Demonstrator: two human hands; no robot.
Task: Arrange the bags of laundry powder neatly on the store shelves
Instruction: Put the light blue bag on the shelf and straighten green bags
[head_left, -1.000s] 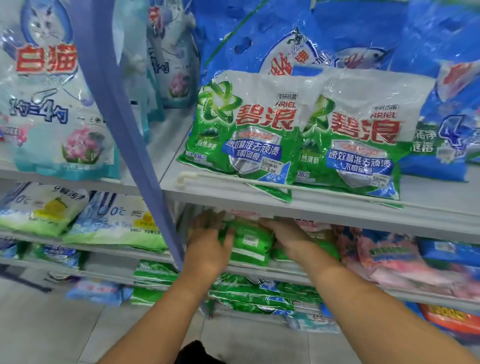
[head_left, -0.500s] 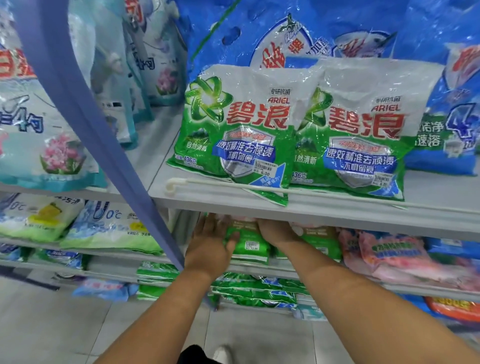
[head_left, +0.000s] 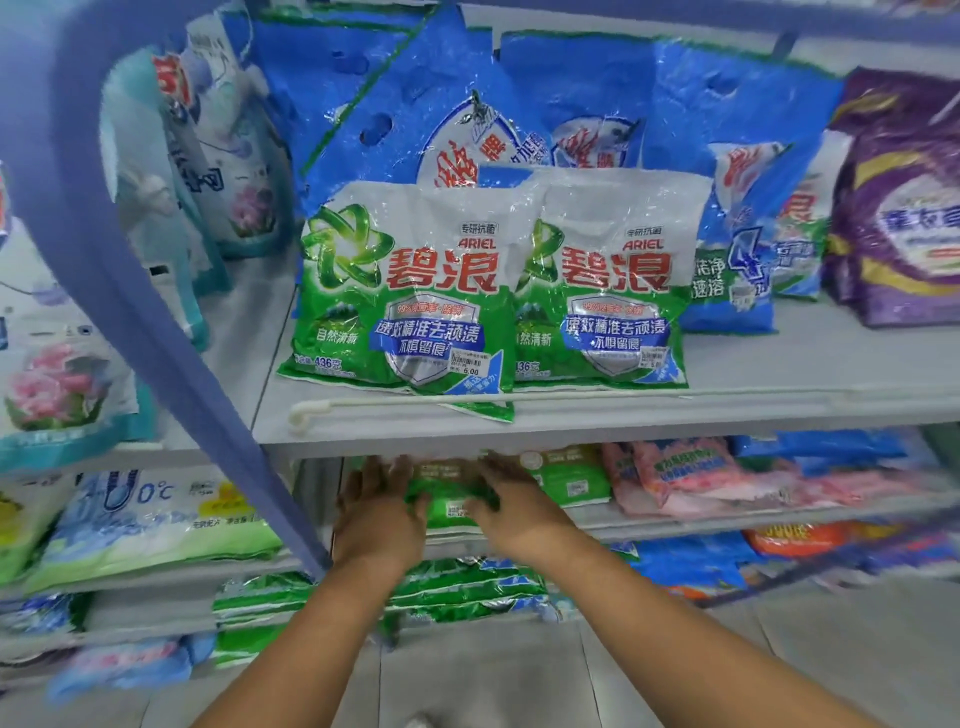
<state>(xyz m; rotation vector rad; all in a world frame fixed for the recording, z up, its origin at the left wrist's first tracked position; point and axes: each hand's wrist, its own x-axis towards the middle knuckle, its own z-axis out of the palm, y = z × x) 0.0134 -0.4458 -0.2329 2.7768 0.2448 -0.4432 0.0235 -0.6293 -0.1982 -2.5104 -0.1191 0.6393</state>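
Note:
On the lower shelf (head_left: 727, 525) a small green bag of laundry powder (head_left: 451, 506) lies between my two hands. My left hand (head_left: 376, 514) presses against its left side with the fingers stretched forward under the upper shelf. My right hand (head_left: 511, 506) holds its right side, thumb over the front; the fingertips are hidden in shadow. Two green and white Ariel bags (head_left: 400, 306) (head_left: 602, 306) lean side by side on the upper shelf (head_left: 779, 395).
Tall blue bags (head_left: 395, 104) stand behind the Ariel bags, a purple bag (head_left: 904, 208) at the right. Pink bags (head_left: 691, 478) and another green bag (head_left: 571, 475) lie beside my hands. A blue shelf upright (head_left: 156, 322) runs down the left. More green bags (head_left: 467, 587) lie below.
The view has tilted upward and shifted right, showing more of the upper shelf. Both hands stay on the green bag, which sits a little deeper under the shelf.

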